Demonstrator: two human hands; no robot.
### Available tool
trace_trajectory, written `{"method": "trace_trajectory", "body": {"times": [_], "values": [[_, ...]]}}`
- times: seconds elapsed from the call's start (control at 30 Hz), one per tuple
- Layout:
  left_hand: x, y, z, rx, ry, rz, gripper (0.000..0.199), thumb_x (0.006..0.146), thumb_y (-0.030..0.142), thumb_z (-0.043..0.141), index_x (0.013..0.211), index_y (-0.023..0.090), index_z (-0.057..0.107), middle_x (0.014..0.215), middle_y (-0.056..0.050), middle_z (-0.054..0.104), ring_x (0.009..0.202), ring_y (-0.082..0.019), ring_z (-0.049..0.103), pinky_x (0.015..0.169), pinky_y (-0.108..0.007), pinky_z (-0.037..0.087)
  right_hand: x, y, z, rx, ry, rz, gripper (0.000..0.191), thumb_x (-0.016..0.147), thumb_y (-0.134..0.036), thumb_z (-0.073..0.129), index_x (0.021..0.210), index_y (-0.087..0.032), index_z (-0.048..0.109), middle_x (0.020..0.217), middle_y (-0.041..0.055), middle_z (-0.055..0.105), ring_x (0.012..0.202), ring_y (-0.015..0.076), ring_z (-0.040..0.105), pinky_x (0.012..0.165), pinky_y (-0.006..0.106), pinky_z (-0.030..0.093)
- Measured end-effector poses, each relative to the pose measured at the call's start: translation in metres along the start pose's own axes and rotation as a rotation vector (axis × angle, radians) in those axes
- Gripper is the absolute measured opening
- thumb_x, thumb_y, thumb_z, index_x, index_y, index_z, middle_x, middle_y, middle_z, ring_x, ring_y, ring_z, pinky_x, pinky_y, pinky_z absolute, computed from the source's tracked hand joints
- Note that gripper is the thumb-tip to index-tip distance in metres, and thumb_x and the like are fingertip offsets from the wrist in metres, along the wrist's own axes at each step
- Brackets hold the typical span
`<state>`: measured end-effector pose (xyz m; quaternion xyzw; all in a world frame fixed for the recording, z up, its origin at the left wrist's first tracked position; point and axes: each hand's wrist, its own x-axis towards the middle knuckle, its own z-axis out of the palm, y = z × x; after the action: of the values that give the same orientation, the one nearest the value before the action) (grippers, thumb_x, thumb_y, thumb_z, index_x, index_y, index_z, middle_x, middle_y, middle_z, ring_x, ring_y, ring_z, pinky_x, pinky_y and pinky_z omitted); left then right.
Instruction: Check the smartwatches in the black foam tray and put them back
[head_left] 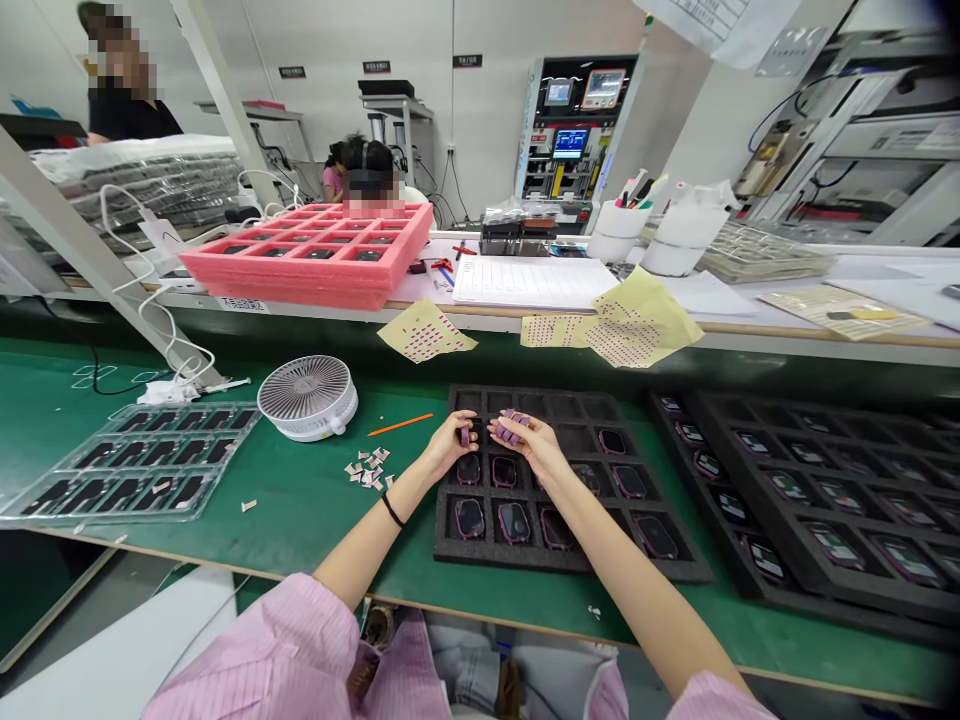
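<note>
My left hand [452, 440] pinches a small purple piece [465, 436] over the left part of a black foam tray [480, 552]. Just to its right, my right hand [529, 440] holds a stack of several purple pieces [513, 425] between thumb and fingers. The hands are a small gap apart. Below them, the tray's compartments hold dark watch-like cases with purple rims, such as one case [514, 522] in the front row. Some compartments in the back rows hold nothing. My right forearm hides part of the tray.
A white fan [309, 398], an orange stick [400, 424] and small pale pieces [369, 468] lie left. Further left is a clear tray [196, 505]. Stacked black trays [750, 520] stand right. The shelf holds a pink foam tray [300, 285]; yellow sheets [637, 318] hang from its edge.
</note>
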<state>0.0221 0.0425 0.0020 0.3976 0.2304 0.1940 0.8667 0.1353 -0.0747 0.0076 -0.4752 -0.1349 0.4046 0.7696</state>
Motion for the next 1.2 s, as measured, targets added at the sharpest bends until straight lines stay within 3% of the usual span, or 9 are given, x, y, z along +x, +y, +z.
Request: {"method": "trace_trajectory", "body": {"times": [0.33,0.8,1.2], "values": [[0.0018,-0.0023,-0.0010,-0.014,0.038,0.020,0.021,0.067,0.014,0.053,0.088,0.016,0.054,0.073,0.002,0.053,0.054,-0.008,0.050,0.052,-0.022,0.041,-0.0029,-0.0008,0.0035,-0.001,0.018,-0.025,0.046,0.042,-0.028,0.091,0.080,-0.013,0.069,0.074,0.0063,0.074,0.072,0.0222,0.072,0.074,0.035,0.059],[0.0018,-0.0034,-0.0020,-0.013,0.045,0.024,0.020,0.071,0.011,0.051,0.090,0.015,0.057,0.076,-0.001,0.057,0.060,-0.011,0.058,0.054,-0.024,0.046,-0.0029,-0.0016,0.0030,-0.022,0.011,-0.030,0.045,0.042,-0.029,0.091,0.079,-0.014,0.070,0.074,0.0059,0.074,0.073,0.0238,0.072,0.078,0.041,0.058],[-0.0038,-0.0049,-0.0016,-0.020,0.040,0.023,0.022,0.068,0.012,0.050,0.090,0.015,0.056,0.077,0.000,0.056,0.059,-0.011,0.059,0.054,-0.023,0.046,-0.0082,-0.0002,0.0059,-0.025,0.039,-0.006,0.048,0.041,-0.029,0.091,0.081,-0.014,0.071,0.074,0.0064,0.075,0.074,0.0250,0.072,0.078,0.039,0.059]]}}
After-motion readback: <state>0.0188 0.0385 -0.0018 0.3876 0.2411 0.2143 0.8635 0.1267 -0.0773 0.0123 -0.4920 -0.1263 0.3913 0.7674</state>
